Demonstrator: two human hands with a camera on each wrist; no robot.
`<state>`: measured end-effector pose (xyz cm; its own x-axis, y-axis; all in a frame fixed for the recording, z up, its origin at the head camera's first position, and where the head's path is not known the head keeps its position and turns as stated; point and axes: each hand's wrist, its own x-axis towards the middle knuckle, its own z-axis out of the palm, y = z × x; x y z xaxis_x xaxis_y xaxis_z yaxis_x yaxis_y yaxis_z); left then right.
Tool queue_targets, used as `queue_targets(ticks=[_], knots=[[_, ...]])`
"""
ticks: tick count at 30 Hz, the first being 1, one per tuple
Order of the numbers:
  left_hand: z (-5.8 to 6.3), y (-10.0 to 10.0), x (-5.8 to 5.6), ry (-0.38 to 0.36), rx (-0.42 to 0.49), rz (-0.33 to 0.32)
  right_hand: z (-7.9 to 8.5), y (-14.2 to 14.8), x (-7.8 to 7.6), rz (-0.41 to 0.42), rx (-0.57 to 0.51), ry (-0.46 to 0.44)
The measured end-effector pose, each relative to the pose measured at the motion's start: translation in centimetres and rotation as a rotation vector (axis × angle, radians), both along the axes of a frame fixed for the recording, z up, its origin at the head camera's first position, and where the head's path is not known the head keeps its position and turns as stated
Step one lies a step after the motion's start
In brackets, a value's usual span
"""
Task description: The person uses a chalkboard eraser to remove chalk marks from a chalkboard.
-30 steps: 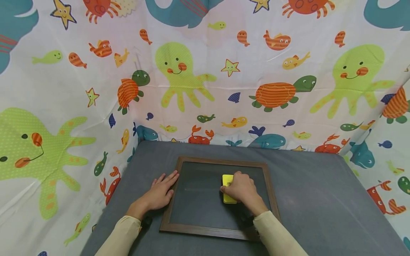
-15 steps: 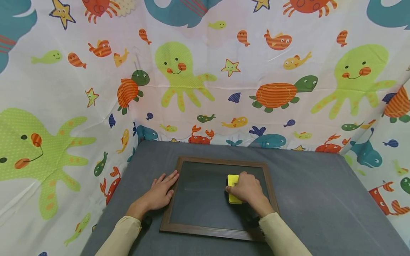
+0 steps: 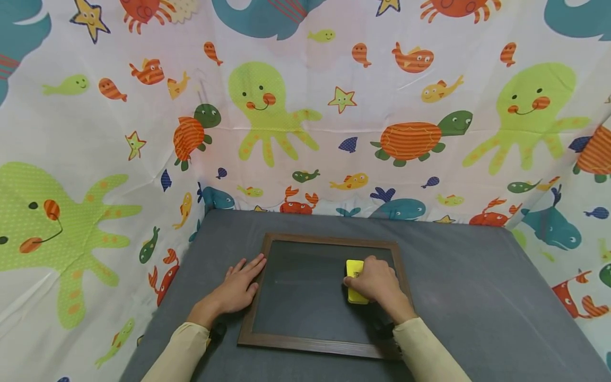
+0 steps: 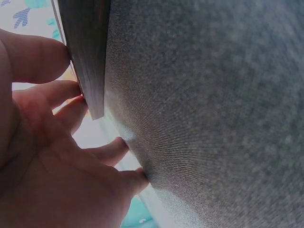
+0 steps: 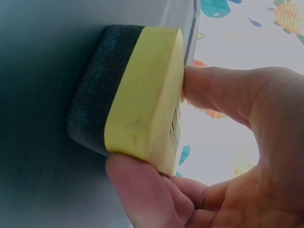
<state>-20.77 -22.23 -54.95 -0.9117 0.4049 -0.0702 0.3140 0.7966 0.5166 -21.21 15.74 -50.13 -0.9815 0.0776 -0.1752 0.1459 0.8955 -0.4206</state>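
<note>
A blackboard [image 3: 300,313] in a brown wooden frame lies flat on the table. On its right half is a yellow eraser [image 3: 354,268] with a dark felt layer. My right hand [image 3: 379,284] grips that eraser from above. In the right wrist view, fingers and thumb pinch the eraser's yellow body [image 5: 137,95], felt side against the board. My left hand [image 3: 235,292] rests at the board's left edge with fingers extended. Seen in the left wrist view, some fingertips touch the wooden frame [image 4: 88,57] while others meet the grey cloth [image 4: 199,118].
A grey cloth covers the table [image 3: 468,297] around the board. Behind it and along both sides hangs a white curtain [image 3: 305,154] printed with sea animals. A faint pale line [image 3: 286,282] shows on the left part of the board.
My right hand has slid the eraser rightward across the board, toward the right side of the frame. The left hand and the board have stayed in place.
</note>
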Motion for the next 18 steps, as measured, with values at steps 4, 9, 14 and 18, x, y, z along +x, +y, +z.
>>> queue_targets(ticks=[4,9,14,18], knots=[[0.0,0.0,0.1,0.002,0.004,0.002,0.0,0.7,0.2,-0.002,0.003,0.0],[-0.1,0.1,0.3,0.001,0.007,0.006,-0.1,1.7,0.5,-0.008,-0.004,-0.008],[-0.3,0.1,0.4,0.01,0.002,0.009,-0.2,2.4,0.7,-0.015,0.001,-0.008],[-0.5,0.2,0.4,0.014,-0.002,0.01,-0.3,2.8,0.8,-0.029,-0.003,-0.017]])
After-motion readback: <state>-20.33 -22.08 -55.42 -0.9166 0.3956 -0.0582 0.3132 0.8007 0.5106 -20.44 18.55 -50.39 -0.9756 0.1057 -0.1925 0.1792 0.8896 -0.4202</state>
